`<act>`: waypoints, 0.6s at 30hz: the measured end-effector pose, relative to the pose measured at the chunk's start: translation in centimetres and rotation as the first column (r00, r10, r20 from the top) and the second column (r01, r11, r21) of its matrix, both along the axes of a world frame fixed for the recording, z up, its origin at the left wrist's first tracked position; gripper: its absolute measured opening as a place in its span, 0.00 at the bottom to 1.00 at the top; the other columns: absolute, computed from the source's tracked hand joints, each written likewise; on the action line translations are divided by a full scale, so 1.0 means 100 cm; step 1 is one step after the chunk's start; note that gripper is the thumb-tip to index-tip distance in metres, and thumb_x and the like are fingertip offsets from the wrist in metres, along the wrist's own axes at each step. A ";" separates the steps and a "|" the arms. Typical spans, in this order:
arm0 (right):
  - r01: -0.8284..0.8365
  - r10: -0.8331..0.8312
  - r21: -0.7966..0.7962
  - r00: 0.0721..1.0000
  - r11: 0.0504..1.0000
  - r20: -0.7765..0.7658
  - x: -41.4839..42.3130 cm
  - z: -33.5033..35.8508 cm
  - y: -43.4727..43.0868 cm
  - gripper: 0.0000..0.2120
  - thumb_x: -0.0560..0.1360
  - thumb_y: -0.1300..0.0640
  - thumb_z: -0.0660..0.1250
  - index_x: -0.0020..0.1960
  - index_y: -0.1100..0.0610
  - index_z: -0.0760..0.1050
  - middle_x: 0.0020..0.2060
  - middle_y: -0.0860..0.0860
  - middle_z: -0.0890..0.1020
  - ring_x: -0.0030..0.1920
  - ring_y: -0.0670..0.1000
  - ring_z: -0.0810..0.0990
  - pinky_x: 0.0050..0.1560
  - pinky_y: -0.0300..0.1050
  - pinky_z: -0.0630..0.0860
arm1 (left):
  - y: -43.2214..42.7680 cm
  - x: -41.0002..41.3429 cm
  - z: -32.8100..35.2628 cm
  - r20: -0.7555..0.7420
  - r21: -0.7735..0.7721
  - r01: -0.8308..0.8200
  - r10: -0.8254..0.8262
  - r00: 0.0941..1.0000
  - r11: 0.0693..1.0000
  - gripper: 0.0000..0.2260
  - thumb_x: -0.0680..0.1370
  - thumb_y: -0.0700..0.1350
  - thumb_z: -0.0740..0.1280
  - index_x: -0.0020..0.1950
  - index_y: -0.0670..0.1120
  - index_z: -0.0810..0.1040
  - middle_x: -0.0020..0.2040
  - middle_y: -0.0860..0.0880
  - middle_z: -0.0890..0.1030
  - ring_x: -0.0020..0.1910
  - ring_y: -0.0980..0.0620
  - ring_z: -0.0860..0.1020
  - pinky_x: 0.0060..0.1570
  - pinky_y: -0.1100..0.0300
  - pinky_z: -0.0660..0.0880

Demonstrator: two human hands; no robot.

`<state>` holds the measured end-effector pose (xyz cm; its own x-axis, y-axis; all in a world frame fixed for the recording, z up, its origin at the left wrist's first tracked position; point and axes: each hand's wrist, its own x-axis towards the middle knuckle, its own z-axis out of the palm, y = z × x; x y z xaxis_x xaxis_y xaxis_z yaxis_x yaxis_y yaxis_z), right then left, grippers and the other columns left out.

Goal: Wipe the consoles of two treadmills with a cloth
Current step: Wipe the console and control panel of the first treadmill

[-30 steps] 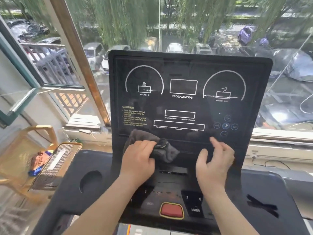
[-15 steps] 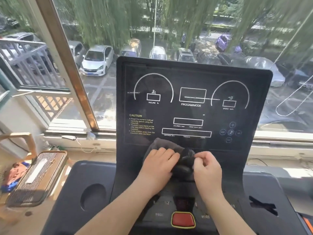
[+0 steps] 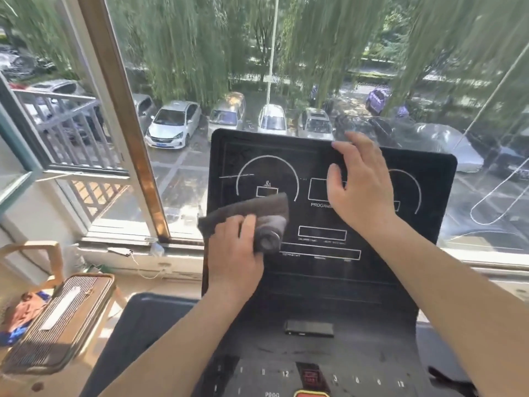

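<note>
Head view: treadmill console (image 3: 372, 270).
Cloth (image 3: 252, 210): bunched at console's left edge, gripped by left hand (image 3: 233, 253).
Right hand (image 3: 360, 193): empty, fingers spread at top edge.
Risk: bunching may leave streaks, missed corners.

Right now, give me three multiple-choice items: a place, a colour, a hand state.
1. Where is the cloth? A. on the console's left part B. on the sill C. on the chair
2. Cloth colour? A. white B. dark grey C. red
3. The right hand is: A. gripping the cloth B. open at the console's top edge C. out of view
Answers: 1 A, the left hand holds it against that side; 2 B, it is dark grey; 3 B, its straight fingers touch the top edge.
</note>
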<state>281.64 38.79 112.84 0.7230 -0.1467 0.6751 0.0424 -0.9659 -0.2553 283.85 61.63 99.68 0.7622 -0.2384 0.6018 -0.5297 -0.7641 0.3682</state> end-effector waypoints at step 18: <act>0.050 -0.044 0.023 0.975 0.998 -0.220 0.010 0.012 -0.059 0.24 0.86 0.45 0.52 0.81 0.46 0.66 0.75 0.49 0.70 0.78 0.53 0.61 0.82 0.48 0.43 | -0.108 -0.050 -0.010 -0.022 0.244 0.362 -0.368 0.929 0.900 0.30 0.60 0.40 0.76 0.63 0.45 0.79 0.54 0.48 0.79 0.46 0.44 0.79 0.28 0.55 0.77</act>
